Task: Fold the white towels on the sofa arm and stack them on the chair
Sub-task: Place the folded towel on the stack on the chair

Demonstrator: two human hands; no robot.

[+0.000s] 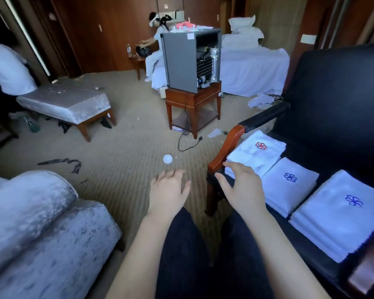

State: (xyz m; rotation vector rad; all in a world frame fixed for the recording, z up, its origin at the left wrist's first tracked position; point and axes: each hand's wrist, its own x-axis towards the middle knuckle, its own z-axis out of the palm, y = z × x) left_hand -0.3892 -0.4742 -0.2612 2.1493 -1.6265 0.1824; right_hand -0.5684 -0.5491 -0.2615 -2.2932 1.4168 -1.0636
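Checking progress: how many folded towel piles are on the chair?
3, in a row: far pile with red emblem, middle pile and near pile with blue emblems. Others may be hidden.

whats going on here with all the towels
Three piles of folded white towels sit in a row on the black chair: a red-logo pile and two blue-logo piles. The person's right hand reaches to the red-logo pile's near corner; the left hand hovers open over the carpet. Neither holds anything.

1 head-worn view looks forward and down, close over both hands, room beyond.
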